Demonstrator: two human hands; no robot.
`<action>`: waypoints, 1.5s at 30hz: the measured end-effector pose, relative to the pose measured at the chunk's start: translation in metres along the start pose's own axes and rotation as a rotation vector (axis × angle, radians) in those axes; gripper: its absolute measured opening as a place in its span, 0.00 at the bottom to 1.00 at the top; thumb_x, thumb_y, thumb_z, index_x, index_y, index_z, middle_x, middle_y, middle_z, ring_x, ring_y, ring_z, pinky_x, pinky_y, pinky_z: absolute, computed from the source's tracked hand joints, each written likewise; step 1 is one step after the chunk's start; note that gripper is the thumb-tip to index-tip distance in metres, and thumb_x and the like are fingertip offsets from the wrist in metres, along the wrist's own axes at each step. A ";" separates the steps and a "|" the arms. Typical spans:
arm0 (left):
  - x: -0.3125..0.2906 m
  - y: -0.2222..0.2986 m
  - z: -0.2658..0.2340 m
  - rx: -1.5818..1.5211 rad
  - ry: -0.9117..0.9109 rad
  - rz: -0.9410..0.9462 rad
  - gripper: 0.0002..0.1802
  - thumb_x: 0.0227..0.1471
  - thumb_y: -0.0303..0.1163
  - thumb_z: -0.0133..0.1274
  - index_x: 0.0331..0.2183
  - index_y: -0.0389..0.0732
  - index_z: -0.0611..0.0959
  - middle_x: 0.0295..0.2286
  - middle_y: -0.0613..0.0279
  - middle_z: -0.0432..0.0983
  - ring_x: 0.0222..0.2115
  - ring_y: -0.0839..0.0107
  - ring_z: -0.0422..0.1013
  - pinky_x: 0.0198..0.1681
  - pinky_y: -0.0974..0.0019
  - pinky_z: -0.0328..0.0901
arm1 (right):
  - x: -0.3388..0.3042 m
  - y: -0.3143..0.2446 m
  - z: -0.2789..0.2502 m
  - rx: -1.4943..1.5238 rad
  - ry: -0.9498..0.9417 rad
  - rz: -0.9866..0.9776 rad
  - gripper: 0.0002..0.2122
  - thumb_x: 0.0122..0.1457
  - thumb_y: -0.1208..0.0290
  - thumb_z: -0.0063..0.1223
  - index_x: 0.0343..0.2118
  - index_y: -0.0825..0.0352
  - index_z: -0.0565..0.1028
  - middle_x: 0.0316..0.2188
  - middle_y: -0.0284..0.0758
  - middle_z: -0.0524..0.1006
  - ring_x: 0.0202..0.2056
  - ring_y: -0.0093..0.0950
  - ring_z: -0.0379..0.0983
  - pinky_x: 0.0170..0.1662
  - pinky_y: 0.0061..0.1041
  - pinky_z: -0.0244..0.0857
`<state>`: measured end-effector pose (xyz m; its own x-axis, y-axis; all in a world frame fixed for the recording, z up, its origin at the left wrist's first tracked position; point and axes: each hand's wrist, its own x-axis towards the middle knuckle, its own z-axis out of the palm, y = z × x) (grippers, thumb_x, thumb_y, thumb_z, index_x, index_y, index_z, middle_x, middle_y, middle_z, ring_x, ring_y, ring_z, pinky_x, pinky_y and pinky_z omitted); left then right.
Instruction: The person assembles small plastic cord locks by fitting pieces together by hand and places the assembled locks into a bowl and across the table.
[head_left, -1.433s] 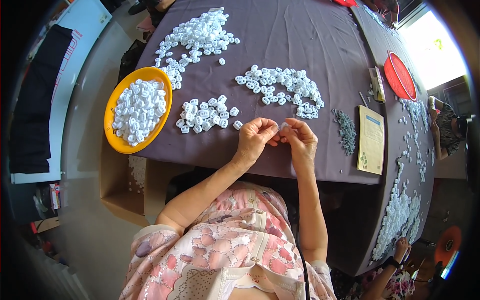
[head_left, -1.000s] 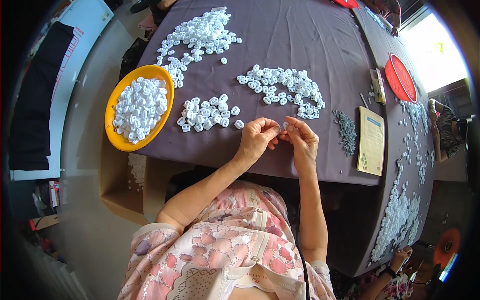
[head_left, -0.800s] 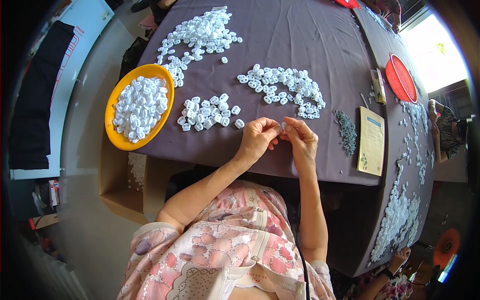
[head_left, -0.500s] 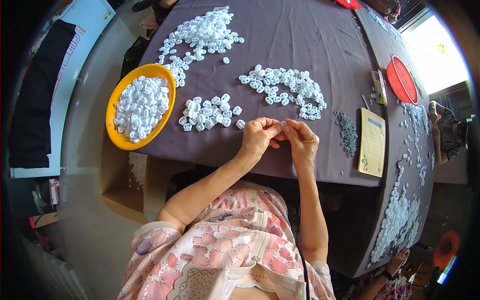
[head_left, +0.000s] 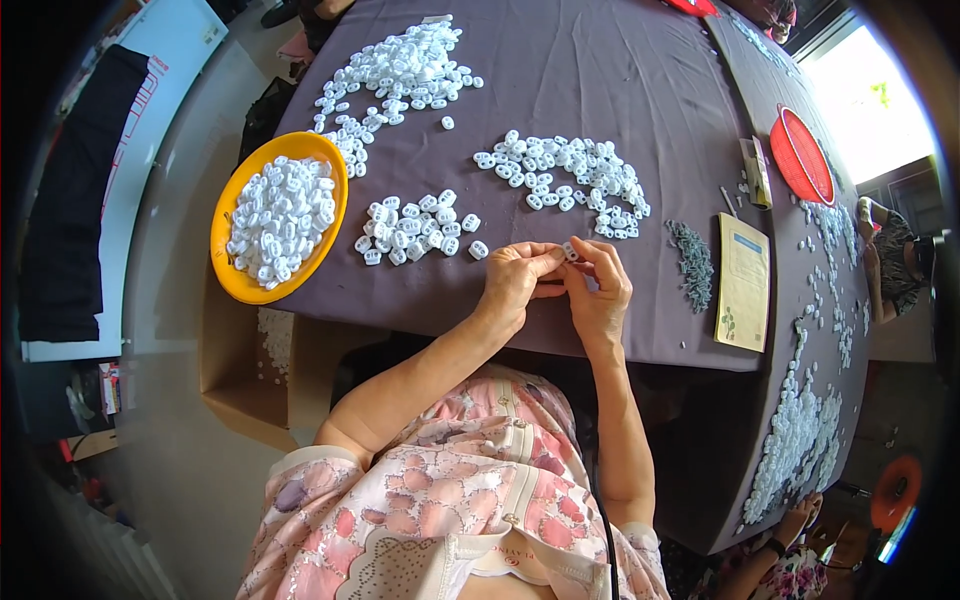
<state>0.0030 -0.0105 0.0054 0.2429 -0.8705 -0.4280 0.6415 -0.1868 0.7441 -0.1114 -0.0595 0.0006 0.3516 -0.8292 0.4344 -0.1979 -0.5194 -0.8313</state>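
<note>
My left hand (head_left: pixel 515 280) and my right hand (head_left: pixel 600 290) meet over the near edge of a purple-covered table (head_left: pixel 600 90). Between their fingertips they pinch one small white plastic piece (head_left: pixel 570 252). A small heap of the same white pieces (head_left: pixel 415 228) lies just left of my left hand. Another heap (head_left: pixel 570 175) lies just beyond my hands. An orange bowl (head_left: pixel 232 280) filled with white pieces sits at the table's left edge.
A larger spread of white pieces (head_left: pixel 400 75) lies at the far left. A pile of small grey parts (head_left: pixel 690 262) and a yellowish booklet (head_left: pixel 745 282) lie to the right. A red dish (head_left: pixel 800 155) and more white pieces (head_left: pixel 800 440) follow the right rim, where another person's hand (head_left: pixel 800 515) shows.
My hands have stayed together at the table's edge, with only small finger movements on the white piece. The piles and bowl have not moved.
</note>
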 end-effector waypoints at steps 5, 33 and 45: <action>-0.002 -0.003 0.003 -0.013 -0.008 0.023 0.08 0.53 0.31 0.52 0.32 0.35 0.80 0.27 0.60 0.77 0.28 0.74 0.74 0.32 0.69 0.72 | -0.001 -0.002 -0.005 -0.030 -0.046 -0.029 0.15 0.45 0.85 0.53 0.38 0.67 0.75 0.32 0.36 0.73 0.32 0.29 0.73 0.34 0.24 0.67; 0.005 -0.007 -0.005 0.283 -0.095 0.118 0.11 0.55 0.31 0.47 0.31 0.32 0.77 0.25 0.62 0.74 0.24 0.75 0.74 0.23 0.72 0.73 | -0.002 0.000 -0.007 -0.063 -0.141 0.039 0.13 0.42 0.84 0.55 0.35 0.69 0.75 0.32 0.33 0.73 0.25 0.21 0.70 0.28 0.18 0.65; 0.006 -0.007 -0.005 0.215 -0.087 0.100 0.09 0.53 0.28 0.48 0.27 0.31 0.78 0.24 0.60 0.75 0.23 0.76 0.72 0.23 0.73 0.73 | -0.004 0.005 -0.009 -0.044 -0.159 0.041 0.14 0.42 0.85 0.53 0.35 0.69 0.75 0.31 0.33 0.74 0.25 0.20 0.70 0.29 0.18 0.65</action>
<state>0.0038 -0.0126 -0.0046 0.2278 -0.9236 -0.3083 0.4453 -0.1827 0.8765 -0.1221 -0.0603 -0.0025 0.4823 -0.8087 0.3368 -0.2538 -0.4970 -0.8298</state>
